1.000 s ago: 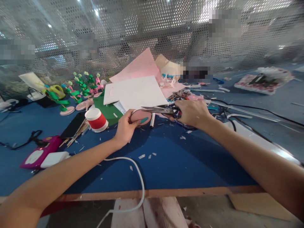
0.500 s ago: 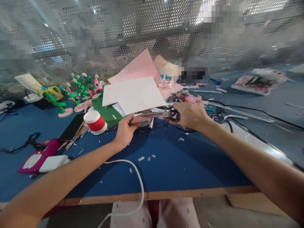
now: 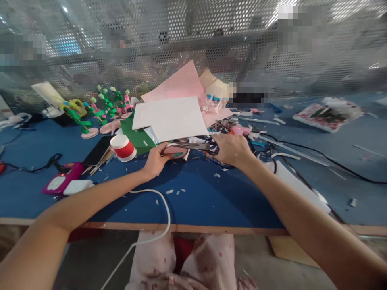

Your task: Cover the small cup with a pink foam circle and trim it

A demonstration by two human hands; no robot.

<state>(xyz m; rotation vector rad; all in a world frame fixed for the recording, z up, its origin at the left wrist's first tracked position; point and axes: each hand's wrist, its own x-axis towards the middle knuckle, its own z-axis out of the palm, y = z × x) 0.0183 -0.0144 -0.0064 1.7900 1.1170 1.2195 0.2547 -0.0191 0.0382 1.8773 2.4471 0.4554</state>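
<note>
My left hand [image 3: 155, 161] is closed on the left edge of a round pink disc [image 3: 175, 150], thumb below and fingers behind it. The thumb carries a teal nail. My right hand [image 3: 231, 150] grips the handles of a pair of scissors [image 3: 196, 146], whose blades point left and lie along the disc's upper edge. Whether the blades touch or cut the disc is not clear. Just behind them lies a stack of white sheets [image 3: 178, 119] over pink paper [image 3: 181, 82] and a green sheet [image 3: 136, 137].
On the blue table [image 3: 193, 205] stand a red-and-white paper cup [image 3: 123, 148] and several green-and-pink paper plants [image 3: 111, 104]. A magenta power strip [image 3: 63, 177] with a white charger [image 3: 78, 186] lies left. A white cable [image 3: 165, 201] hangs over the front edge. Paper scraps and cords lie right.
The camera view has tilted and shifted a little, so the table looks moved. Both hands keep their grips, and the scissors remain against the pink disc.
</note>
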